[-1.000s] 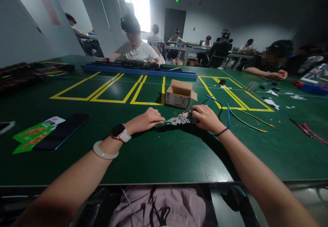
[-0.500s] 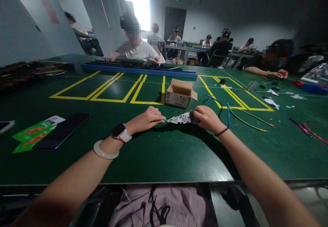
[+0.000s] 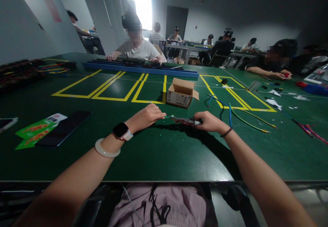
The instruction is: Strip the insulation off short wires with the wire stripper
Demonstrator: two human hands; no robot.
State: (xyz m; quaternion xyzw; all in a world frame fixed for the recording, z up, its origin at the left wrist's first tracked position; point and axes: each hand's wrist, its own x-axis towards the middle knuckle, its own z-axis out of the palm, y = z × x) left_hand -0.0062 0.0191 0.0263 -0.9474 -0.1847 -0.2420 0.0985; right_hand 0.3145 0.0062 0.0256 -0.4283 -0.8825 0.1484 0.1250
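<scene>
My left hand point(image 3: 148, 116) pinches a short green wire point(image 3: 167, 117) between thumb and fingers, its free end pointing right. Closed around the handles of a pair of wire strippers point(image 3: 183, 120) is my right hand point(image 3: 208, 121). The tool's metal jaws point left and meet the wire's end, seen nearly edge-on. Whether the jaws bite the wire is too small to tell. Tiny green scraps point(image 3: 178, 139) lie on the table below the tool. Just behind it stands an open cardboard box point(image 3: 179, 98), its inside mostly hidden.
Yellow-green and blue cables point(image 3: 247, 122) lie to the right. A dark phone point(image 3: 64, 129) rests on green packets point(image 3: 33, 136) at left. Blue trunking point(image 3: 143, 70) runs along the far side, where a co-worker point(image 3: 139, 49) sits. Wire bundles point(image 3: 23, 71) are piled at far left.
The wire strippers have rolled from showing their flat face to nearly edge-on. My right hand has turned with them and sits slightly lower; my left hand still pinches the wire.
</scene>
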